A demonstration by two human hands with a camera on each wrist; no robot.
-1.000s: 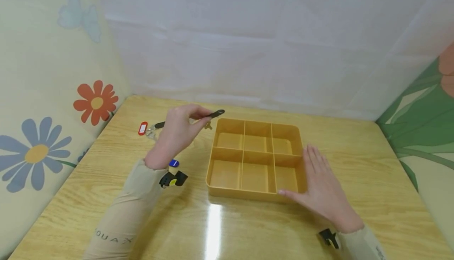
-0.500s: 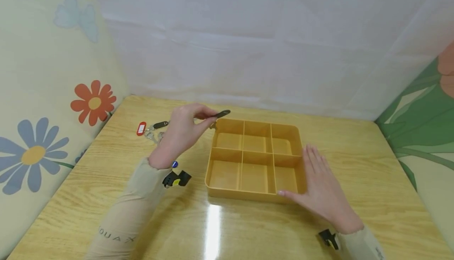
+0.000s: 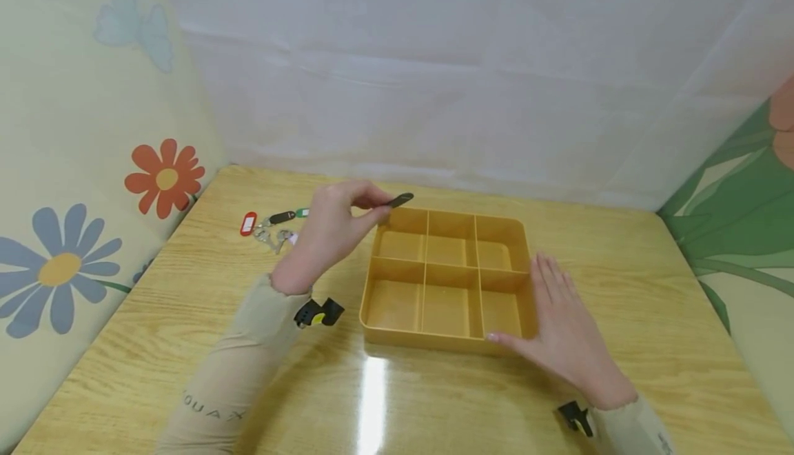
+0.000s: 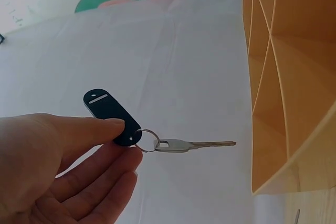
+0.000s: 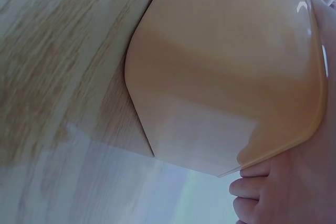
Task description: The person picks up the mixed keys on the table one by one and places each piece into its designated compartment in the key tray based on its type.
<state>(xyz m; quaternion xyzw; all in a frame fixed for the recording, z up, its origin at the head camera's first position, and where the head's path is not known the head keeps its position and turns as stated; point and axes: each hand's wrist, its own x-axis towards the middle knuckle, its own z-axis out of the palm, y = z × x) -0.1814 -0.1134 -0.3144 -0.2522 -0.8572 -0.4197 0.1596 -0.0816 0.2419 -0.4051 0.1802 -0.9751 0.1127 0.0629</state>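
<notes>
My left hand [image 3: 338, 227] pinches a dark key tag [image 4: 111, 115] between thumb and fingers. From the tag's ring [image 4: 148, 140] hangs a key [image 4: 181, 145], pointing toward the box in the left wrist view. In the head view the tag and hand are at the back left corner of a mustard-yellow box [image 3: 428, 341] with several compartments; the key is hidden there. The visible compartments hold nothing. My right hand [image 3: 567, 334] rests against the box's right side, fingers straight along the wall, thumb on the front rim.
Left of my left hand, several tagged keys [image 3: 270, 240] lie on the wooden table [image 3: 155, 345]. Their tags include a red tag [image 3: 248, 223], a black tag [image 3: 282, 217] and a green tag [image 3: 302, 213]. A white cloth [image 3: 434, 96] hangs behind the table.
My left hand has moved right with the key tag, from left of the box to its back left corner. A blue tag has become hidden behind my left arm. My right hand stays put.
</notes>
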